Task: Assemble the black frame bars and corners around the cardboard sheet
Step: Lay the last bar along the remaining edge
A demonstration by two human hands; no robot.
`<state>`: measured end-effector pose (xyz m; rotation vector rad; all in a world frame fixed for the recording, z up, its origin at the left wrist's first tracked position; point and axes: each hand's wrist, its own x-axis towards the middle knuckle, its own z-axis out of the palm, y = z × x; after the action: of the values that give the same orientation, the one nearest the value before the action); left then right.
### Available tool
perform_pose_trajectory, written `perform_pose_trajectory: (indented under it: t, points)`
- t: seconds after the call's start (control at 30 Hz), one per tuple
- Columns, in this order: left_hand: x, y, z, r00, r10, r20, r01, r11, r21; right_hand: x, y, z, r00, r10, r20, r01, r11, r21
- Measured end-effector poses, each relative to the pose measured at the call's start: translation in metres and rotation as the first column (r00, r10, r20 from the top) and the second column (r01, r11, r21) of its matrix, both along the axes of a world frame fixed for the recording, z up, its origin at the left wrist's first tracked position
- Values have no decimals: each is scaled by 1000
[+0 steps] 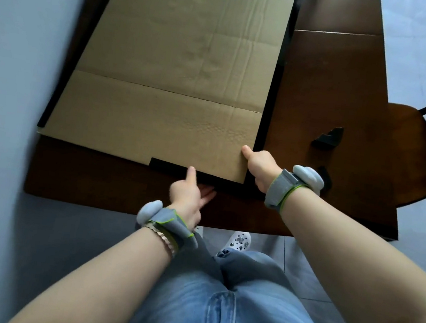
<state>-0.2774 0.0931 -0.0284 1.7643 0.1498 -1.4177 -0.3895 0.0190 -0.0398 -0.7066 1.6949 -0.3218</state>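
Table (323, 94) carries the cardboard sheet (181, 62), lying flat, with its near edge in front of the person. 2 long bars are seated: right bar (272, 93) and left bar (51, 102) along the side edges. The near bar (167, 167) covers only the right part of the near edge, and its left end stops short of mid-sheet.

Step in hand, my read: seat the near bar and close the near-right joint.

- Right hand (258, 167) clamps that corner, thumb on the sheet and fingers curled over the right bar's end. Use it as the anchor so the sheet can't creep.
- Left hand (188, 193) pinches the near bar, thumb on top and fingers under. Push square to the edge, groove lined up, no twist.
- Don't let the sheet buckle at its fold line.

1 loose corner piece (328, 138) sits on the table just right of the right hand. A 2nd dark piece behind the wrist I can't identify.
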Motion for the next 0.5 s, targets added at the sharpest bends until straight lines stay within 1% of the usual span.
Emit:
perform_pose_trajectory:
  t: [0.03, 0.07, 0.13, 0.33, 0.5]
  points:
    - [-17, 3, 1, 993, -89, -74, 90, 996, 10, -1, 0, 1, 1000, -8, 0, 8, 1000, -3]
    - [-30, 5, 1, 982, -147, -117, 150, 989, 13, 0, 0, 0, 1000, -20, 2, 20, 1000, 1]
    - [-44, 4, -1, 981, -124, -149, 128, 992, 19, 0, -1, -1, 1000, -20, -5, 20, 1000, 3]
    - [-19, -5, 1, 997, -68, -45, 69, 997, 32, -2, -4, -4, 999, -30, 19, 30, 999, 11]
    - [34, -17, -2, 996, 1, 92, -7, 998, 62, 1, -8, 7, 999, -29, 17, 29, 999, 28]
